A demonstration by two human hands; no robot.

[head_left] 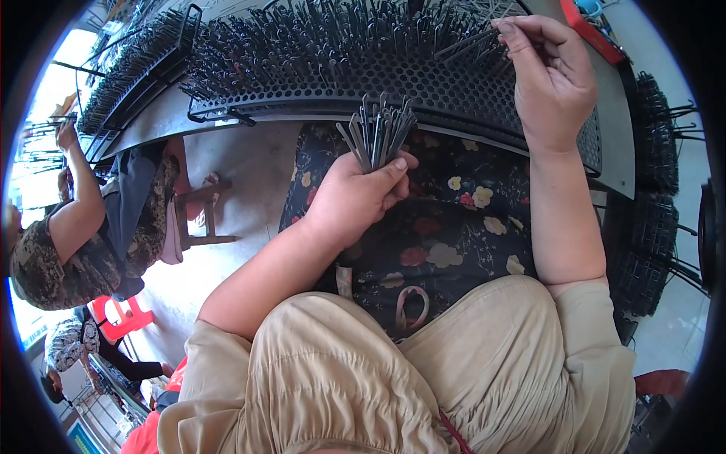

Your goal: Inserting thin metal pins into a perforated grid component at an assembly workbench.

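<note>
My left hand (364, 189) is closed round an upright bundle of thin dark metal rods (378, 132), their small bent or looped ends fanning out at the top. It is held above my lap, just short of the table edge. Farther right and higher, my right hand (548, 79) pinches between thumb and forefinger what looks like one or two thin dark rods (465, 47), which slant down to the left over the rack. Below them, a black perforated metal rack (363, 87) carries a dense mass of similar hooked rods (318, 41).
A dark floral cloth (454, 234) covers my lap. On the left, a co-worker (83, 219) sits beside another rack of rods (136, 72). Bundles of black wire pieces (654, 219) hang at the right. A wooden stool (203, 212) and a red plastic stool (121, 318) stand at left.
</note>
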